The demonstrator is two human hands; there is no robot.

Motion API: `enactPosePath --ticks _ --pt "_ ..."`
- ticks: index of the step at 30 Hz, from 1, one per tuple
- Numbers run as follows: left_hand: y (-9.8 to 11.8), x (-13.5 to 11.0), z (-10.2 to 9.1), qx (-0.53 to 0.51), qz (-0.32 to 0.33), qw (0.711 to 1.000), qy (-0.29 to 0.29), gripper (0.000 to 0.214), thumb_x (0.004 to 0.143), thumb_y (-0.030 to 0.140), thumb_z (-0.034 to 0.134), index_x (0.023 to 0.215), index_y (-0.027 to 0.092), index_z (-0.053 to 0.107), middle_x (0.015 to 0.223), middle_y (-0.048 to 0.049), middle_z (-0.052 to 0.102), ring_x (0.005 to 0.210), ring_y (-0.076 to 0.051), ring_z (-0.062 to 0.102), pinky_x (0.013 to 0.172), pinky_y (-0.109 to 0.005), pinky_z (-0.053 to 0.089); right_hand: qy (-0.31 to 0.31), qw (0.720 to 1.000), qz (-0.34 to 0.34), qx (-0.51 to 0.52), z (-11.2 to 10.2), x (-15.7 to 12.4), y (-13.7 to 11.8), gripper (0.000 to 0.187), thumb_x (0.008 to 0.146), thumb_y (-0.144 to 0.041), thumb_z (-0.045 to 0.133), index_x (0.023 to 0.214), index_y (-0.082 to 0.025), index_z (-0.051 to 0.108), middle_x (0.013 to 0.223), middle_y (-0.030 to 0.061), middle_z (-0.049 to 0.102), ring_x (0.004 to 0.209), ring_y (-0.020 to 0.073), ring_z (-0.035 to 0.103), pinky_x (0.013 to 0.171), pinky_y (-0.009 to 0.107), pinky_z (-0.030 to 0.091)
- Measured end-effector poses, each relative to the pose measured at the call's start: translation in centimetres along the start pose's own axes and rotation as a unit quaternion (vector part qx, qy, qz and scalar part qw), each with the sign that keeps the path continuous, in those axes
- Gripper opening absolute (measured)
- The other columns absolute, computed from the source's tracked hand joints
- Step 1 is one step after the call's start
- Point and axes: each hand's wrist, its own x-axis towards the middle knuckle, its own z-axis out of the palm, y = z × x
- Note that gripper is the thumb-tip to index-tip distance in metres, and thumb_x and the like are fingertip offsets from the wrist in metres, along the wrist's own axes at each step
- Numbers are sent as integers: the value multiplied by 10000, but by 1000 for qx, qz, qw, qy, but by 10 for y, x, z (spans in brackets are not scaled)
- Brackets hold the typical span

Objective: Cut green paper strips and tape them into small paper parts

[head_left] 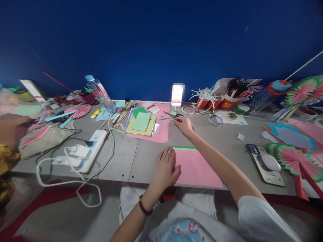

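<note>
While the right hand (183, 125) is reaching far for the scissors (173, 115), fingers half curled and not clearly gripping them, the left hand (165, 168) is lying flat and open on the near pink sheet (199, 171). The forearm's crossing that sheet, so I reckon it could be dragging it askew.

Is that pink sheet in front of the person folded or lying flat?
Flat: the pink sheet lies spread on the table, with the left hand pressed on its edge.

The left hand (165, 169) is laid flat, palm down, fingers together — the right hand (183, 125) is stretched forward, fingers curled.
</note>
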Motion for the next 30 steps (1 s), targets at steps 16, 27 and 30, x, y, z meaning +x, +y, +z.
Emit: enactPosePath --ticks 16,27,30 --pt "-14 -12 -31 -264 -88 959 45 430 938 386 449 1291 170 563 1420 -125 502 1364 -260 411 1133 -466 342 -32 958 -9 284 -71 -78 -36 290 736 -438 669 821 -165 719 706 31 657 617 127 556 600 263 469" --pt "-12 24 -21 -555 -212 804 -1 413 847 491 570 992 133 717 1015 -129 725 975 -251 661 875 -355 524 -221 949 -192 113 -58 -155 -17 164 880 -259 555 868 -228 716 875 51 732 812 178 661 782 309 505" --pt "-15 22 -22 -543 -211 813 17 396 838 484 589 936 128 730 924 -108 729 874 -225 659 785 -315 524 -273 935 -190 121 -60 -161 -9 144 876 -255 550 884 -227 691 906 57 727 833 179 656 797 319 506"
